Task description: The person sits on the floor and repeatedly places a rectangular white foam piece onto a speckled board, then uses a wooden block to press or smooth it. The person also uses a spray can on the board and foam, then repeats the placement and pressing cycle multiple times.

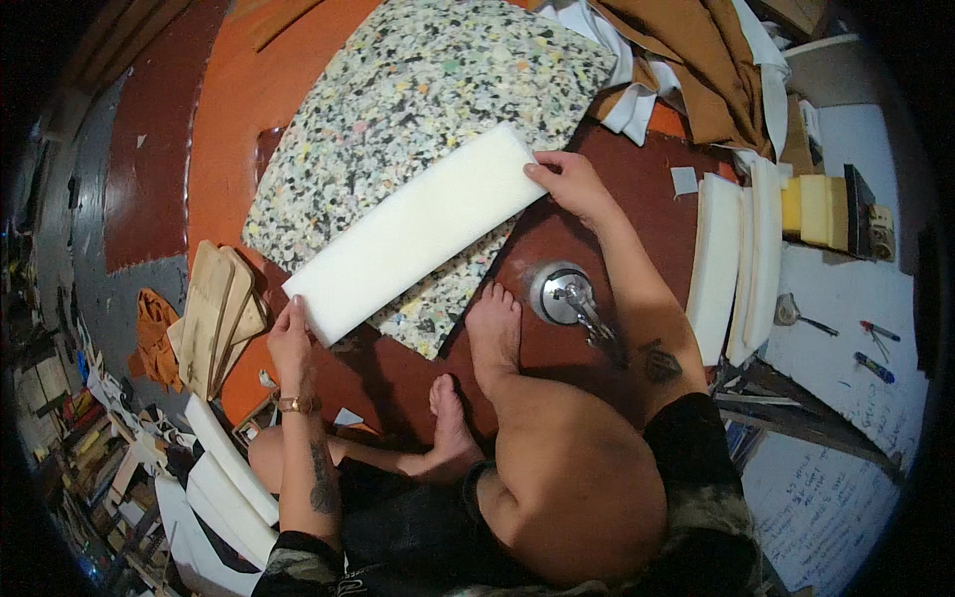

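A long white foam strip (418,234) is stretched slantwise between my two hands. My left hand (290,343) grips its near left end, thumb and fingers pinching the corner. At the far right end, my right hand (572,184) holds the other corner, thumb on top and fingers underneath. Beneath the strip lies a large slab of speckled rebonded foam (368,109), partly covered by it. Whether the strip touches the slab I cannot tell.
A silver round metal can with a spout-like top (564,296) stands by my right foot. Wooden pieces (214,308) lean at the left. More white foam strips (718,259) and yellow foam blocks (814,209) are at the right. Brown fabric (686,60) lies heaped at the far right.
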`<state>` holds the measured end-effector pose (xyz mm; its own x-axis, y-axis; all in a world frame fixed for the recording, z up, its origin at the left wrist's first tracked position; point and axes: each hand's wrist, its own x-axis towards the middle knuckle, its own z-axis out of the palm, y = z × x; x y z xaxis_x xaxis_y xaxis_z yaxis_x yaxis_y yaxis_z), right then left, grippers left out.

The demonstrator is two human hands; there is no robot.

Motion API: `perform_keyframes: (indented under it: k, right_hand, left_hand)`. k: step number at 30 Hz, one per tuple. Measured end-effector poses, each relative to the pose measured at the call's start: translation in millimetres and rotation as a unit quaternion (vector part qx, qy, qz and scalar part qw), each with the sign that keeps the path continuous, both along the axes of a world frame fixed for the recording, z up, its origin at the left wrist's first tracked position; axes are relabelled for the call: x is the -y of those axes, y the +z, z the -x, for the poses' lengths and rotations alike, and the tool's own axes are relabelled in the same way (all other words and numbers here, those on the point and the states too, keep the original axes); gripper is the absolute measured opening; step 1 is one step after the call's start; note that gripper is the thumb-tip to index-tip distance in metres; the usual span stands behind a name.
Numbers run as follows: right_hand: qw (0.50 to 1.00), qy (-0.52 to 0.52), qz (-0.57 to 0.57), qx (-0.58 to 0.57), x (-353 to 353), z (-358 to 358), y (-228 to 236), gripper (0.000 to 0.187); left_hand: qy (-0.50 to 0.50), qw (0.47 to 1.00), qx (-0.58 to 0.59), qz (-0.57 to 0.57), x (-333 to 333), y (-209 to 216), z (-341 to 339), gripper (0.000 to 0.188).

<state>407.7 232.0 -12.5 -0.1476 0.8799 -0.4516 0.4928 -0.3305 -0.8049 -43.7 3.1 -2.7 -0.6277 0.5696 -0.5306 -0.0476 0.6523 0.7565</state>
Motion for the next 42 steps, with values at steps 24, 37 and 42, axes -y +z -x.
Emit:
perform_keyframes:
  k: [24,37,42]
  right_hand:
    - [0.999,-0.026,0.022,-0.012,1.4,-6.3,-11.4,0.050]
    - [0.999,-0.007,0.009,-0.032,0.1,-5.9,-9.6,0.047]
    - [0.998,-0.012,0.011,-0.067,15.9,-22.2,13.5,0.046]
  left_hand:
    - [0.010,0.999,0.046,-0.007,-5.9,-14.6,-9.7,0.046]
    - [0.035,0.990,0.131,-0.046,8.2,-33.4,2.1,0.043]
    - [0.027,0.992,0.090,-0.089,9.8,4.3,-17.0,0.042]
